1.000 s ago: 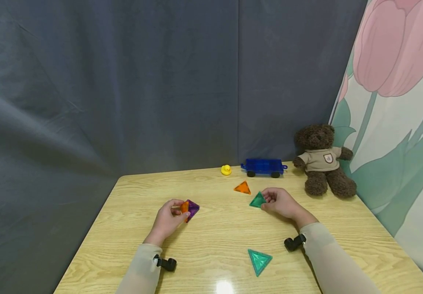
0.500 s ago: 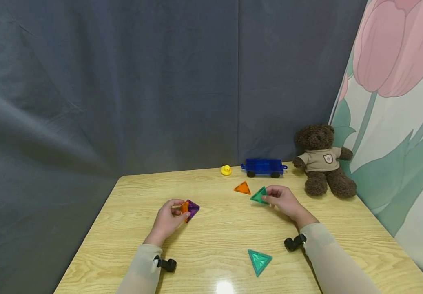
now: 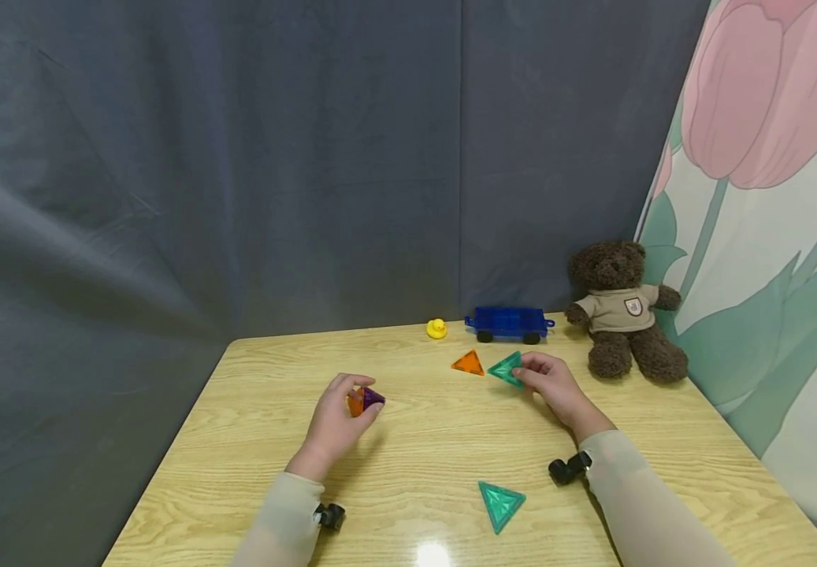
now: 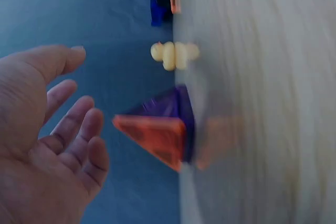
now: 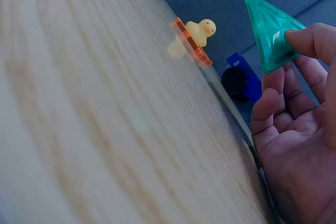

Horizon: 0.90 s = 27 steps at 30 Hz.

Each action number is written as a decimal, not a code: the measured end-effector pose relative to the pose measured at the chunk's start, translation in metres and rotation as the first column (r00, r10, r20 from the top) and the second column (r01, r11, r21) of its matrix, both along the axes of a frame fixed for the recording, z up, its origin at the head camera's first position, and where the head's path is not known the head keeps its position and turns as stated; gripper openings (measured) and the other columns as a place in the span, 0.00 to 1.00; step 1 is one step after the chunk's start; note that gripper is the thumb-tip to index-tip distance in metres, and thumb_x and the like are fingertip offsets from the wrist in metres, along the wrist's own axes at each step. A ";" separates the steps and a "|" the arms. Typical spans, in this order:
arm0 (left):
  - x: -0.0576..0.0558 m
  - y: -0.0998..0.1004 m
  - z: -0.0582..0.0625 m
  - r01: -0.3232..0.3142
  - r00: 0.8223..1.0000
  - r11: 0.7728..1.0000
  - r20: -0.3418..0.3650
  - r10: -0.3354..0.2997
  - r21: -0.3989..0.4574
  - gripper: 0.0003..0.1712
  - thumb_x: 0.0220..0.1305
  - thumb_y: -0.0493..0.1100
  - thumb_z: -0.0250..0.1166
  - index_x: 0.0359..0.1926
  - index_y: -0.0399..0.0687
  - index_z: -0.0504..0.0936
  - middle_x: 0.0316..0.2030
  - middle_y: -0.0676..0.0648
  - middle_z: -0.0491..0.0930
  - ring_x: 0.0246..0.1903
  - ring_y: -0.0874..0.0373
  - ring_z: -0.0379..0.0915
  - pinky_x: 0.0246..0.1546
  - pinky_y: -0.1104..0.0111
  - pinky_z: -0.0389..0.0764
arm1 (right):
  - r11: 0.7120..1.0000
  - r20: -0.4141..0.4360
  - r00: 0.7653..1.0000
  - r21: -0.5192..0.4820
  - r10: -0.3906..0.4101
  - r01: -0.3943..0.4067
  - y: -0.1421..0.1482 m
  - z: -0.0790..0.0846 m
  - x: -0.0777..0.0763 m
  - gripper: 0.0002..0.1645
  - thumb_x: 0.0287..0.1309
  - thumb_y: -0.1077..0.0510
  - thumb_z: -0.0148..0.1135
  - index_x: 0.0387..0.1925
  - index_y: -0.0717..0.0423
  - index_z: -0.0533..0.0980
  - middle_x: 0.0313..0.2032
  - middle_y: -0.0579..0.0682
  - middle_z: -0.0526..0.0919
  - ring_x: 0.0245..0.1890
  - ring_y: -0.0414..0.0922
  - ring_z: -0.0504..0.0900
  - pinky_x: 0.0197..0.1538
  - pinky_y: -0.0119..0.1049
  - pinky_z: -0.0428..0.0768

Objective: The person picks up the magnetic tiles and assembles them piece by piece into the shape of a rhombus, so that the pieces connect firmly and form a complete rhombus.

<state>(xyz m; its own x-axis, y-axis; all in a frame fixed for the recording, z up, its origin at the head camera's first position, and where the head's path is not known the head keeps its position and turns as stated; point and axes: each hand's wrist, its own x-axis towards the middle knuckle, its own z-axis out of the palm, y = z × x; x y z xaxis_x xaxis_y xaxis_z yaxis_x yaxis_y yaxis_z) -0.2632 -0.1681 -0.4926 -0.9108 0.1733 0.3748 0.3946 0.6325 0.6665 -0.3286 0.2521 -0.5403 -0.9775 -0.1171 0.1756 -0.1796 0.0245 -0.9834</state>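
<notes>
My left hand is spread just above and beside a small pyramid of orange and purple triangular magnetic tiles. In the left wrist view a gap shows between its relaxed fingers and the pyramid, which stands on the tabletop. My right hand pinches a green triangular tile by one side, thumb on its face, lifted over the table. An orange triangular tile lies just left of that green one. Nearer the front, a second green triangular tile lies flat.
Along the back edge of the wooden table are a yellow toy duck and a blue wheeled toy wagon. A brown teddy bear sits at the back right. A dark curtain hangs behind.
My left hand has let go of the pyramid and risen a little over it. My right hand has lifted the green tile slightly and turned its face toward the head camera.
</notes>
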 end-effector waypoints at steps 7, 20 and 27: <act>0.018 0.032 0.008 0.247 0.968 0.968 0.064 -0.243 -0.048 0.23 0.67 0.43 0.75 0.60 0.58 0.81 0.53 0.55 0.77 0.48 0.52 0.76 0.47 0.53 0.83 | 0.998 -0.005 1.000 -0.062 -0.024 0.024 0.000 -0.001 0.000 0.13 0.71 0.64 0.65 0.50 0.71 0.77 0.31 0.45 0.76 0.26 0.43 0.74 0.30 0.36 0.78; 0.034 0.073 -0.002 0.455 0.874 0.884 0.245 -0.420 -0.107 0.25 0.69 0.49 0.74 0.64 0.57 0.80 0.57 0.58 0.76 0.57 0.58 0.76 0.58 0.57 0.81 | 0.995 0.001 0.999 -0.089 -0.037 0.036 0.002 0.001 -0.001 0.16 0.72 0.61 0.65 0.51 0.72 0.77 0.30 0.45 0.76 0.27 0.44 0.75 0.30 0.37 0.78; 0.038 0.082 -0.004 0.520 0.832 0.847 0.289 -0.473 -0.112 0.25 0.68 0.53 0.74 0.64 0.58 0.81 0.57 0.63 0.76 0.56 0.59 0.76 0.57 0.64 0.79 | 0.991 0.025 0.995 -0.097 -0.095 0.097 0.003 0.002 -0.001 0.11 0.72 0.59 0.66 0.48 0.64 0.78 0.30 0.44 0.76 0.27 0.42 0.74 0.31 0.35 0.79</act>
